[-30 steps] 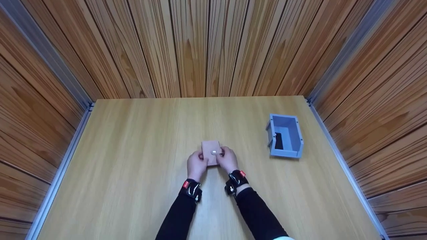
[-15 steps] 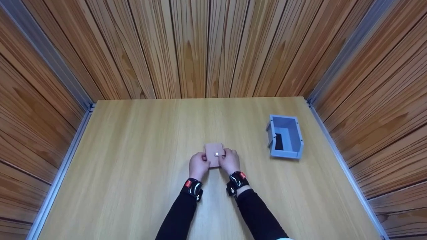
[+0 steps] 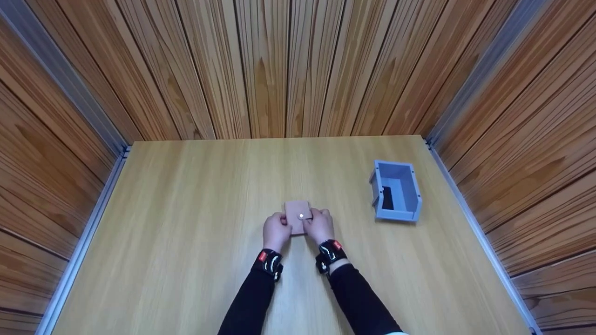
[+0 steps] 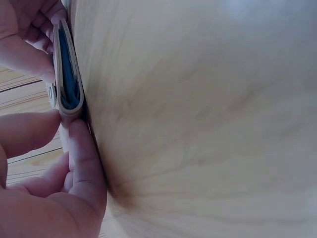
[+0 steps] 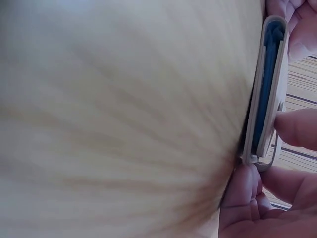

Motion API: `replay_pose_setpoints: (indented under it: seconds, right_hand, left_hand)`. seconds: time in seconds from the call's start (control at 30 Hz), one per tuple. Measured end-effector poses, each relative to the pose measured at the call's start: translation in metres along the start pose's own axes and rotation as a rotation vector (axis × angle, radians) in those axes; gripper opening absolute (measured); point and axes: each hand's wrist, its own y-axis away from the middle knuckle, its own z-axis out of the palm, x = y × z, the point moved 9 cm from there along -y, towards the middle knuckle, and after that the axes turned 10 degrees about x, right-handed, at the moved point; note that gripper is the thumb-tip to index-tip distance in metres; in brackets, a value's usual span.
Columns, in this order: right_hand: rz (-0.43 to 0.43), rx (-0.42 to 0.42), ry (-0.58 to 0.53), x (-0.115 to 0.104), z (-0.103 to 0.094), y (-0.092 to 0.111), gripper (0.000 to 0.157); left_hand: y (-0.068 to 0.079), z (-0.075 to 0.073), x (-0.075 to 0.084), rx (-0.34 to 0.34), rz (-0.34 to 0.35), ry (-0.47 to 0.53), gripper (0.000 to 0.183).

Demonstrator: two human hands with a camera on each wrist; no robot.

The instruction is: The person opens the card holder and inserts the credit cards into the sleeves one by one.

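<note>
Near the middle of the table lies a small pink wallet [image 3: 293,209], folded, with a strap and a round metal snap [image 3: 301,216] on its upper face. My left hand [image 3: 276,231] pinches its folded spine [image 4: 72,112] between thumb and fingers. On the opposite side, my right hand [image 3: 320,227] grips the edge by the strap, thumb on the upper face and fingers at the side. The right wrist view shows blue inner sleeves [image 5: 267,99] between the covers. The snap's fastening is too small to make out.
A blue-grey plastic bin [image 3: 410,195] stands on the table [image 3: 186,209] to the right, with a flat black item [image 3: 387,199] inside its left part. Wood-plank walls [image 3: 265,70] with metal corner rails enclose the back and sides.
Both hands and the wallet have shifted slightly right and nearer to me since a second ago. Over the last half second they have hardly moved. The grip looks the same.
</note>
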Motion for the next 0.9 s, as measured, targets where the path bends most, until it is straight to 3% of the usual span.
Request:
replay_pose_setpoints:
  seconds: [0.3, 0.53, 0.9]
  right_hand:
    - [-0.027, 0.007, 0.056, -0.005, -0.002, 0.001, 0.049]
    - [-0.099, 0.074, 0.096, -0.01, -0.008, -0.002, 0.043]
    - [-0.158, 0.109, 0.106, -0.019, -0.005, -0.005, 0.033]
  left_hand:
    - [-0.002, 0.001, -0.003, -0.004, -0.013, 0.006, 0.027]
    - [-0.002, 0.004, -0.006, -0.024, -0.054, 0.004, 0.03]
    - [0.0, -0.001, 0.0, 0.013, 0.002, -0.008, 0.028]
